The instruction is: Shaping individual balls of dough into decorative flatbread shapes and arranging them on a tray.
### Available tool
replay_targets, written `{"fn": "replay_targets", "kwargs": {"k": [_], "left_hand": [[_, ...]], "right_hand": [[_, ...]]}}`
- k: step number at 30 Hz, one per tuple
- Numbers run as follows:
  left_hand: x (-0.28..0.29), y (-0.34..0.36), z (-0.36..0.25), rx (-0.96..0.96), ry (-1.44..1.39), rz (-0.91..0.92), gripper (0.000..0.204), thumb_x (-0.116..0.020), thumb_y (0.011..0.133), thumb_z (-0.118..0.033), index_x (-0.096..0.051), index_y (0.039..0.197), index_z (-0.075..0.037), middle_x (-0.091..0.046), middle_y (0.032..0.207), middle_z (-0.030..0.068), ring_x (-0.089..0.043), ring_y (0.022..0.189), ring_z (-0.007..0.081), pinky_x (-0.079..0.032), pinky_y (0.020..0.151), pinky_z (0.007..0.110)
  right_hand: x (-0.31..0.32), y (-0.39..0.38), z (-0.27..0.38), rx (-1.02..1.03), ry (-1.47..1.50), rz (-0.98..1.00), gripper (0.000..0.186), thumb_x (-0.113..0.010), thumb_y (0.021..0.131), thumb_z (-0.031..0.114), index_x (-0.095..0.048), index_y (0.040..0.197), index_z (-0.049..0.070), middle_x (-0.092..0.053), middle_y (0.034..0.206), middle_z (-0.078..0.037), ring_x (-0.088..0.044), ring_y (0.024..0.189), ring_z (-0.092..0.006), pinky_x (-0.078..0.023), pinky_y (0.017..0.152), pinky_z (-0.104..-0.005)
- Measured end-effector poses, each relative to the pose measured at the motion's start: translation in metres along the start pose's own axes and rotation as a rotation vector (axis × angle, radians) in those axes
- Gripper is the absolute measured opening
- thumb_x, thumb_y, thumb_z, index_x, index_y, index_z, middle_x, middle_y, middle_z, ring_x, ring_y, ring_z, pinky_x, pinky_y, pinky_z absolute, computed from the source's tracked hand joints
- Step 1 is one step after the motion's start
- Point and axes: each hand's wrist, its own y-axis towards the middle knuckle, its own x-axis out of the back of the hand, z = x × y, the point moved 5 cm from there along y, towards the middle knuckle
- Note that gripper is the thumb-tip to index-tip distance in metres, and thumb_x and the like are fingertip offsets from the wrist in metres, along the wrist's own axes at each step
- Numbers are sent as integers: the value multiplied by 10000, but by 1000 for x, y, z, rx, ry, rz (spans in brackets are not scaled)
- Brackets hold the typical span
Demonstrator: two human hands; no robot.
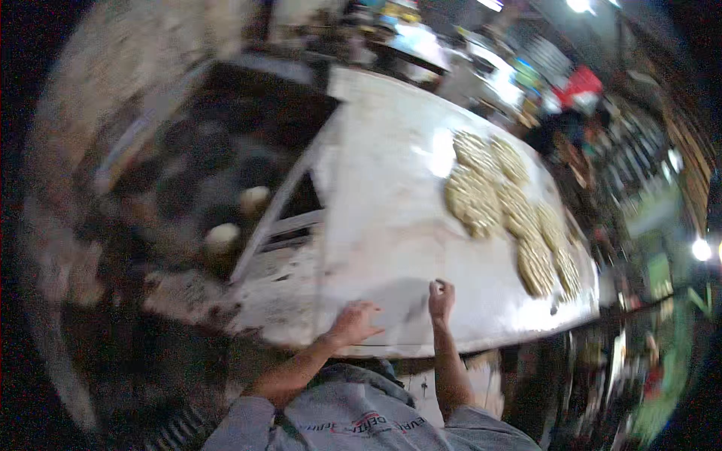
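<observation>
Over the near edge of a white work table [376, 248], my left hand [355, 323] hangs with its fingers apart and nothing in them. To its right my right hand [441, 302] is closed, its fingers curled in; what they hold, if anything, is too blurred to make out. A dark smear, perhaps a shadow, lies on the table just left of that hand. Several flat, ridged, glossy pale-yellow dough pieces [472, 201] lie close together on the table's right side, beyond both hands.
Left of the table a dark, deep oven-like pit [180, 173] opens, with two pale round things [222, 237] in it. A whitish ledge [282, 301] separates pit and table. Behind the table are cluttered, blurred goods and a red item [580, 86].
</observation>
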Motion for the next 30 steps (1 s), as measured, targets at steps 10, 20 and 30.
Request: {"fn": "replay_targets", "kwargs": {"k": [10, 20, 30], "left_hand": [[-166, 265, 19, 293, 124, -75, 203, -523, 817, -238, -629, 768, -72, -610, 865, 147, -570, 836, 335, -458, 729, 423], [-251, 483, 39, 505, -372, -586, 558, -619, 684, -531, -618, 991, -65, -588, 1062, 149, -542, 988, 341, -422, 845, 425], [-218, 258, -50, 627, -779, -106, 621, -660, 745, -430, -447, 1153, -13, -531, 1027, 113, -521, 867, 214, -453, 705, 358]], "right_hand": [[124, 47, -205, -20, -310, -204, 118, -501, 796, 111, -525, 797, -5, -509, 815, -173, -490, 799, -336, -409, 742, -404], [120, 82, -201, -313, -96, -128, 172, -470, 804, 168, -607, 826, 66, -566, 886, -114, -507, 887, -305, -411, 788, -392], [23, 109, -118, -89, 565, 132, 321, -544, 840, 292, -537, 1107, 114, -637, 943, -27, -571, 855, -222, -341, 814, -356]]}}
